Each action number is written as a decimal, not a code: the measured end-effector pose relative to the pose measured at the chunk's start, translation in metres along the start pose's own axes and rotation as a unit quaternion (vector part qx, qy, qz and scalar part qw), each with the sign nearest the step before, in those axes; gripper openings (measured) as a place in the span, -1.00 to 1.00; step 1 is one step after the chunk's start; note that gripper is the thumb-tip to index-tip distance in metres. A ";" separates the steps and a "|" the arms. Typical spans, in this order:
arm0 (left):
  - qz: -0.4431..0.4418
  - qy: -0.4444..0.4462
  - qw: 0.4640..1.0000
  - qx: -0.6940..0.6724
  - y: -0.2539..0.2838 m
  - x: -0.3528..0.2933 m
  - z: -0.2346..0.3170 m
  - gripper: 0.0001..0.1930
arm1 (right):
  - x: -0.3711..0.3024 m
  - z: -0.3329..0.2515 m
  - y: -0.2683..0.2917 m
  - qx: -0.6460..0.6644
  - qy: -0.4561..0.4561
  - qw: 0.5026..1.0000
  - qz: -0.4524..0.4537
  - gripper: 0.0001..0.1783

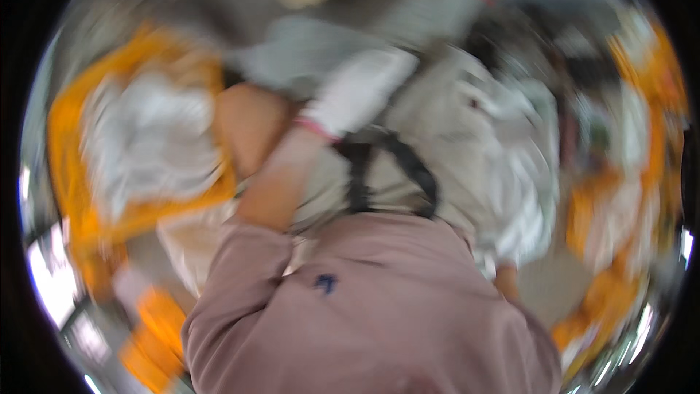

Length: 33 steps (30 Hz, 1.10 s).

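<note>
My left hand (364, 91) wears a white glove with a pink cuff and reaches forward over my light trousers. Its fingers are smeared by motion, and I cannot make out anything in them. Next to its fingertips is pale grey-beige cloth (437, 113). At my right side, my right hand (507, 246) is low beside a heap of white, crumpled material (521, 175). Blur and that white material hide its fingers. Dark straps (357, 175) lie across the trousers in front of me.
On the left stands a yellow-orange crate (62, 131) with white, crumpled items (157, 131) inside. More yellow-orange containers (601, 299) line the right side. Grey sheet-like material (292, 51) lies ahead. An orange object (153, 335) is at the lower left.
</note>
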<state>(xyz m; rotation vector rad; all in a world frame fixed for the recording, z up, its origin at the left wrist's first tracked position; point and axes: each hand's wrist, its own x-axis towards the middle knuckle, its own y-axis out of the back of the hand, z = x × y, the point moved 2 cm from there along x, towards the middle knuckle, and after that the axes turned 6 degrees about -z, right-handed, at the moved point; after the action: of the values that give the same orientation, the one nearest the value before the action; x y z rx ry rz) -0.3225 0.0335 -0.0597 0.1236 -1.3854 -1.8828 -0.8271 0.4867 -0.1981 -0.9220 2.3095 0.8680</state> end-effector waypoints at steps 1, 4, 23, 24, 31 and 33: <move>0.022 0.016 0.999 -0.030 0.019 -0.017 0.012 -0.64 | 0.010 0.005 0.018 -0.113 -0.001 0.993 -0.016 -0.38; 0.032 0.328 0.942 -0.065 0.101 -0.077 0.015 -0.76 | 0.039 -0.009 0.063 -0.348 -0.057 0.936 0.009 -0.43; 0.107 0.436 0.860 -0.241 0.246 -0.232 0.067 -0.56 | -0.197 -0.330 -0.328 -0.308 0.373 0.763 -0.428 -0.43; 0.047 0.371 0.913 -0.166 0.241 -0.219 0.087 -0.53 | -0.214 -0.331 -0.344 -0.134 0.264 0.786 -0.543 -0.38; 0.056 0.152 0.984 -0.078 0.125 -0.070 0.068 -0.43 | -0.204 -0.386 -0.303 -0.055 0.232 0.895 -0.377 -0.45; 0.184 0.251 0.929 -0.201 0.079 -0.033 0.042 -0.39 | -0.208 -0.392 -0.278 -0.109 0.375 0.896 -0.214 -0.48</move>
<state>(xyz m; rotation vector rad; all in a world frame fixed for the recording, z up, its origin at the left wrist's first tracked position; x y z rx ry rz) -0.2793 0.0785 0.0126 0.1192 -0.6122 -1.6246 -0.5714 0.1368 0.0948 -2.0671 2.4434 0.6450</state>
